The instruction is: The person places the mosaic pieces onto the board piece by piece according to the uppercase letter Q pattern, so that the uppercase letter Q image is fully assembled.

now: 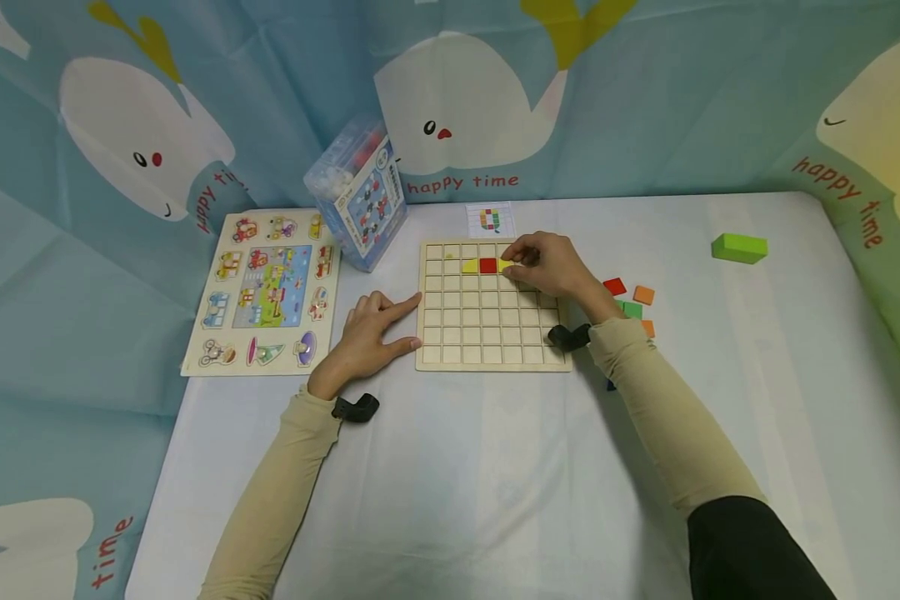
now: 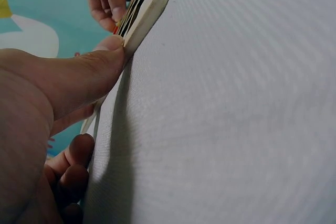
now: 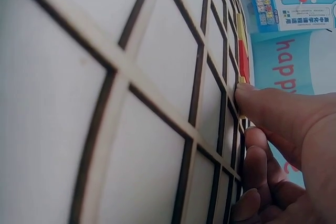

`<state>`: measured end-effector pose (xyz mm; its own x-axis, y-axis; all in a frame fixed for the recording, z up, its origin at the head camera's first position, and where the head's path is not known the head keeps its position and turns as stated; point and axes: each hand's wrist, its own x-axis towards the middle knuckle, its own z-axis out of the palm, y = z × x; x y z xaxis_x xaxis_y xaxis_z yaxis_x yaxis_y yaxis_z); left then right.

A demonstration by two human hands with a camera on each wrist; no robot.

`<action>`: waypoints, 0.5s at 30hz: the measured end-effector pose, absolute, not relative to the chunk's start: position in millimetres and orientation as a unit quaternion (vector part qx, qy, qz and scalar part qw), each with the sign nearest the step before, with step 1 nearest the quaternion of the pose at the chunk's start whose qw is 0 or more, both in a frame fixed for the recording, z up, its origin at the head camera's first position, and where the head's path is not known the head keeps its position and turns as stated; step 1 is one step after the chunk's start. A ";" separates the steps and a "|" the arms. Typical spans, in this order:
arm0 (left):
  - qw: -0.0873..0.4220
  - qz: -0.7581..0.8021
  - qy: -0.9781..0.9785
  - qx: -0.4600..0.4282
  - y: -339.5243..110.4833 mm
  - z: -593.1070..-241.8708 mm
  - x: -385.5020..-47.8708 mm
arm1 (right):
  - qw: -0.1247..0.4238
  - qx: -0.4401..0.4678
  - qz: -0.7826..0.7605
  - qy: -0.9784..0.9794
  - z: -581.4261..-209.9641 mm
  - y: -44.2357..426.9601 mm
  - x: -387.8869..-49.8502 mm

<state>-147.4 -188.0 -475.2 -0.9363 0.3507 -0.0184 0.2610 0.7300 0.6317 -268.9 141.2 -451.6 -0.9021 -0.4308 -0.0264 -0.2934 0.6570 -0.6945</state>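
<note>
A wooden grid board [image 1: 495,367] lies on the table between the two hands. A red square tile [image 1: 488,266] sits in its upper rows, with a yellow tile [image 1: 470,267] in the cell to its left. On the red tile's other side, my right hand [image 1: 549,262] pinches a second yellow tile [image 1: 505,265] between thumb and fingers at the board. The right wrist view shows the thumb on this yellow tile [image 3: 242,81]. My left hand [image 1: 366,340] rests at the board's left edge, thumb and forefinger extended and touching it.
Loose red, orange and green tiles [image 1: 632,309] lie by the right forearm, which partly covers them. A pattern card [image 1: 490,219] is behind the board. A picture puzzle [image 1: 318,333] and a clear plastic box [image 1: 363,200] stand left; a green block [image 1: 739,248] lies far right.
</note>
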 end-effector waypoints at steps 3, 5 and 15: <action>0.067 0.326 0.929 0.164 -188.6 -475.6 -147.3 | 0.094 -0.204 -0.363 0.904 -451.5 140.4 -269.5; 0.068 0.326 0.929 0.164 -188.8 -475.8 -147.4 | 0.095 -0.208 -0.362 0.904 -451.7 140.2 -269.7; 0.074 0.326 0.929 0.161 -188.5 -475.2 -147.6 | 0.097 -0.205 -0.362 0.904 -450.8 141.7 -268.1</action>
<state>-147.6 -188.5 -475.2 -0.9376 0.3463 -0.0322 0.2499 0.7353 0.6300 -268.1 141.7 -450.8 -0.8969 -0.4415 -0.0270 -0.3010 0.6539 -0.6941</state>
